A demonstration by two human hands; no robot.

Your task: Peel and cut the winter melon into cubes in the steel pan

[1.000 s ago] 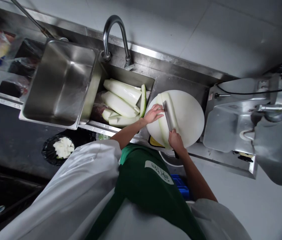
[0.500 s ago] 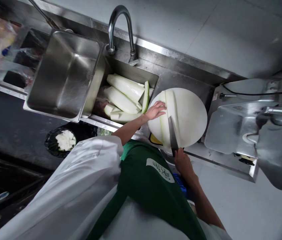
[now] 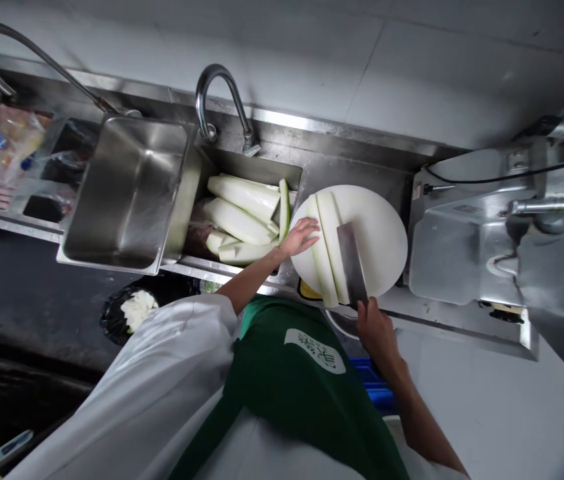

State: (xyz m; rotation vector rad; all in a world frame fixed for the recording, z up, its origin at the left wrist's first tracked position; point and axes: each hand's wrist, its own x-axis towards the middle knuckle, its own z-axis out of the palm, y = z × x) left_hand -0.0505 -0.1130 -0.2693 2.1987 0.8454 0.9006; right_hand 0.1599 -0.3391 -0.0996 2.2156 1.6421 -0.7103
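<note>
On a round white cutting board (image 3: 382, 247) lie two long, pale strips of what looks like peeled winter melon, a left strip (image 3: 323, 260) and a right strip (image 3: 332, 233), side by side with a narrow gap between them. My left hand (image 3: 300, 237) rests at the left strip's outer edge, fingers stretched out and touching it. In my right hand (image 3: 376, 327) is the handle of a cleaver (image 3: 353, 263), closed tightly. Its broad blade is tilted beside the right strip, over the board. The grip hides the handle.
Left of the board, a sink (image 3: 252, 160) holds several peeled melon pieces (image 3: 242, 220). Beyond it stands a deep steel pan (image 3: 127, 193). A faucet (image 3: 222, 80) arches behind. A metal machine (image 3: 492, 240) stands at right. Below left is a black-lined bin (image 3: 117, 313) with white scraps.
The cleaver has come out of the melon to its right side, its blade now showing broad. The two strips have separated slightly. My left hand stays at the left edge. The view has shifted.
</note>
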